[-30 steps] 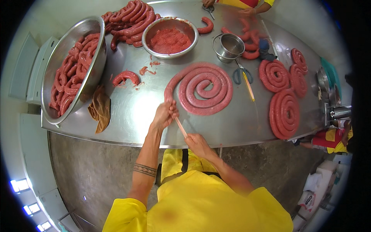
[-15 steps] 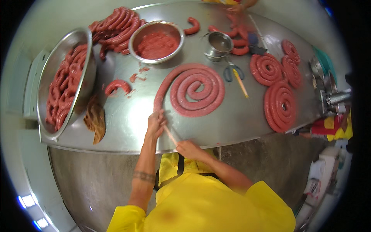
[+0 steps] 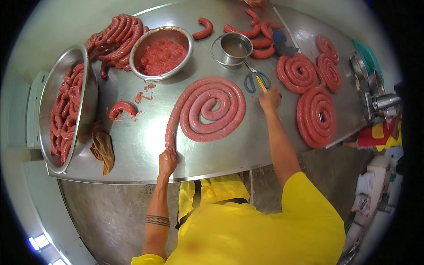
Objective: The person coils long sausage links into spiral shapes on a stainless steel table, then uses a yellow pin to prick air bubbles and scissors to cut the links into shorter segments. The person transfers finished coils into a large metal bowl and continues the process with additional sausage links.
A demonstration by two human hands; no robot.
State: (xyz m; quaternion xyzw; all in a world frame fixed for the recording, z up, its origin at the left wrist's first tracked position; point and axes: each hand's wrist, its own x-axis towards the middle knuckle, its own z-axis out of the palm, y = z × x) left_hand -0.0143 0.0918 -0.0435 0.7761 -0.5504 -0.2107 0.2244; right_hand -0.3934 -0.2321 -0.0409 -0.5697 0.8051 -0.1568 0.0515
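A long pink-red sausage (image 3: 242,108) lies coiled in a flat spiral on the steel table. My left hand (image 3: 167,162) is closed around its outer end at the near table edge; the tail of casing does not show beyond my fist. Farther right, my right hand (image 3: 270,98) has its fingers closed on the near end of a slim yellow tool (image 3: 261,84), whose kind I cannot make out. Scissors (image 3: 250,84) with blue-grey handles lie against that tool, their blades pointing toward a metal pot (image 3: 234,62).
A large basin (image 3: 90,95) of sausages stands left, with a brown cloth (image 3: 102,148) beside it. Behind are a bowl (image 3: 189,53) of minced meat and a sausage pile (image 3: 115,37). Coiled sausages (image 3: 316,117) lie right. A co-worker's hand (image 3: 255,2) shows at the far edge.
My right hand has let go of the casing tail and reached forward and right to the yellow tool. My left hand still grips the sausage end. The view has shifted slightly.
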